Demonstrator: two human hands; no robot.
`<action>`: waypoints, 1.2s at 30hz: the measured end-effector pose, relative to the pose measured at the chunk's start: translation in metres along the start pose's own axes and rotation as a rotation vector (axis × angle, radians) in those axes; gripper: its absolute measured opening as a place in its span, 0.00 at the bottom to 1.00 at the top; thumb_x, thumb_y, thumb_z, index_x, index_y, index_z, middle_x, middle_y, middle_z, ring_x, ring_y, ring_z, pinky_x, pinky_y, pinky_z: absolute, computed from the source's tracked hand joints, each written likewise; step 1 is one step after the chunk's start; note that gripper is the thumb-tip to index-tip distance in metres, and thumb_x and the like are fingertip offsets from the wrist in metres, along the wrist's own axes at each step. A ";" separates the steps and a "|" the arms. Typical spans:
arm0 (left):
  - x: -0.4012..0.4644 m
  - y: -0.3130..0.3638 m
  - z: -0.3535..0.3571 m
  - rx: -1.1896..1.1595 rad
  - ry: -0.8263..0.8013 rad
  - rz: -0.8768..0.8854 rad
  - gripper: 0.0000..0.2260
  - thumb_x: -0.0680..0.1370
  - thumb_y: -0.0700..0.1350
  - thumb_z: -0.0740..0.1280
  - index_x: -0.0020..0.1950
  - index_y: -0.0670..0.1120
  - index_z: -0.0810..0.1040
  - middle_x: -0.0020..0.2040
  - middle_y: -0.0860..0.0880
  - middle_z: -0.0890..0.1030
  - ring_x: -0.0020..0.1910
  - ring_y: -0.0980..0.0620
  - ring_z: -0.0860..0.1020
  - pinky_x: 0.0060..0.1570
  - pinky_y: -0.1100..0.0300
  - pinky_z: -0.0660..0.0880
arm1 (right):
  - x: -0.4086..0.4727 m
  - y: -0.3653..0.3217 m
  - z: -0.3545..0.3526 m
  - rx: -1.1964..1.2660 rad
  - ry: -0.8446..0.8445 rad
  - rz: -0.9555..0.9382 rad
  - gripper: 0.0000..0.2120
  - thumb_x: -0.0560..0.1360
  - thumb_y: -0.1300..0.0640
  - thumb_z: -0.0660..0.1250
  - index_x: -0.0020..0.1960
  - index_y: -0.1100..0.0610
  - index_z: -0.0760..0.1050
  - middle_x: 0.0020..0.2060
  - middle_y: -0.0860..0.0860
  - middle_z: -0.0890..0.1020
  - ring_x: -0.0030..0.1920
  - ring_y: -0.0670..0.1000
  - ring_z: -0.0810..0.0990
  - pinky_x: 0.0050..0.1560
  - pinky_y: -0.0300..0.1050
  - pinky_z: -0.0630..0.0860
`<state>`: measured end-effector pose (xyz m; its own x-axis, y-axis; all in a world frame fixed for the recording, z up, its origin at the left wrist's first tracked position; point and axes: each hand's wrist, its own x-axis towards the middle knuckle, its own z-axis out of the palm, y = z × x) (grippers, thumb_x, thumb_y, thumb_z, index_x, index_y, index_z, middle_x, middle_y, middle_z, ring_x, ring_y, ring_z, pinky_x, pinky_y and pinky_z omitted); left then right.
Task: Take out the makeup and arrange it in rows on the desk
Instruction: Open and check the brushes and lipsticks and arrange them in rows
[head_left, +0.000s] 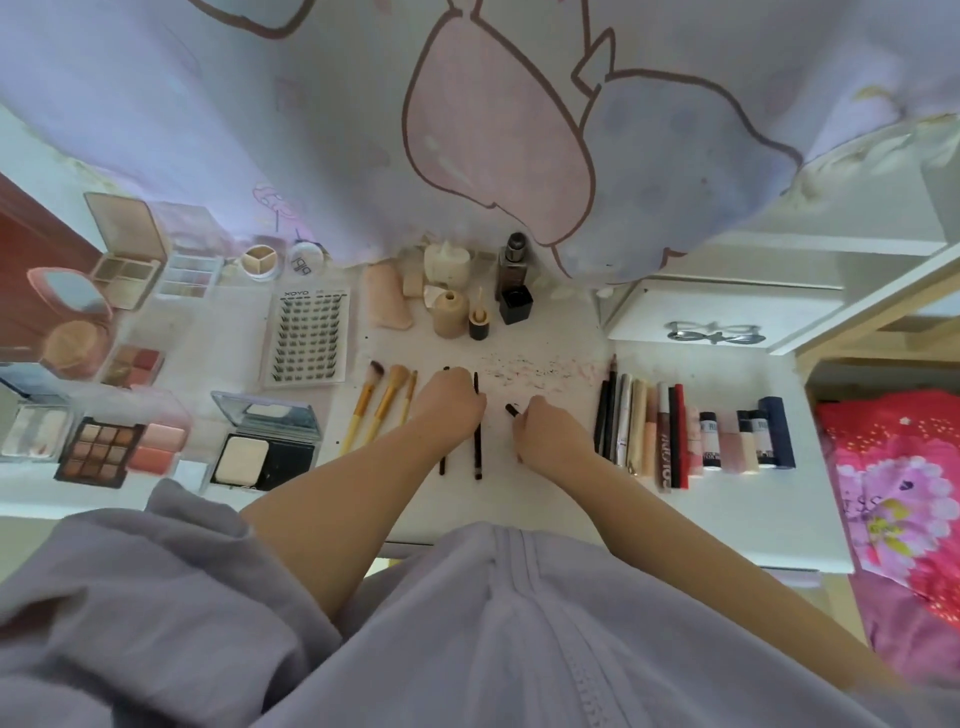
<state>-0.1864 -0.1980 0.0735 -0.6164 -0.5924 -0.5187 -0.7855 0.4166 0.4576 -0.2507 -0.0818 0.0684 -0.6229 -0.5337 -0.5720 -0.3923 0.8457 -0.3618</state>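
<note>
The black pencil (477, 441) lies upright in the middle row on the desk (727, 509), just right of the yellow brushes (382, 408). It looks light, stiff and prone to rolling, so take it mid-shaft. Your left hand (451, 402) curls over it; your right hand (548, 434) pinches another dark stick (512, 410).

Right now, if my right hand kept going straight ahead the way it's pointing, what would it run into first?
Your right hand, gripping a dark pencil, points up the desk and slightly left. Ahead lies bare desk with dark specks, then probably the black square cap. Depth is hard to judge.
</note>
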 end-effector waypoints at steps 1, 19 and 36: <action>0.002 -0.003 -0.002 0.076 0.006 0.010 0.09 0.78 0.46 0.60 0.41 0.43 0.70 0.39 0.45 0.78 0.39 0.46 0.79 0.36 0.56 0.75 | 0.001 -0.003 0.004 -0.044 0.010 -0.014 0.12 0.81 0.55 0.52 0.57 0.61 0.68 0.48 0.55 0.78 0.43 0.53 0.75 0.41 0.45 0.70; -0.005 0.028 0.005 0.334 0.100 0.380 0.11 0.82 0.51 0.53 0.46 0.46 0.68 0.43 0.46 0.78 0.40 0.46 0.75 0.37 0.56 0.70 | 0.018 0.018 -0.034 -0.159 0.182 -0.036 0.15 0.80 0.51 0.52 0.48 0.59 0.72 0.44 0.56 0.79 0.45 0.56 0.78 0.40 0.44 0.69; -0.013 0.084 0.079 0.058 -0.018 0.214 0.09 0.80 0.45 0.58 0.55 0.40 0.70 0.51 0.43 0.74 0.45 0.48 0.73 0.43 0.57 0.69 | 0.046 0.072 -0.079 -0.056 0.043 -0.003 0.18 0.79 0.49 0.55 0.35 0.58 0.69 0.32 0.51 0.73 0.33 0.51 0.73 0.32 0.43 0.66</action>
<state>-0.2482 -0.1006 0.0612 -0.7698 -0.4740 -0.4275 -0.6383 0.5705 0.5168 -0.3612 -0.0449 0.0743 -0.6497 -0.5368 -0.5383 -0.4305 0.8434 -0.3215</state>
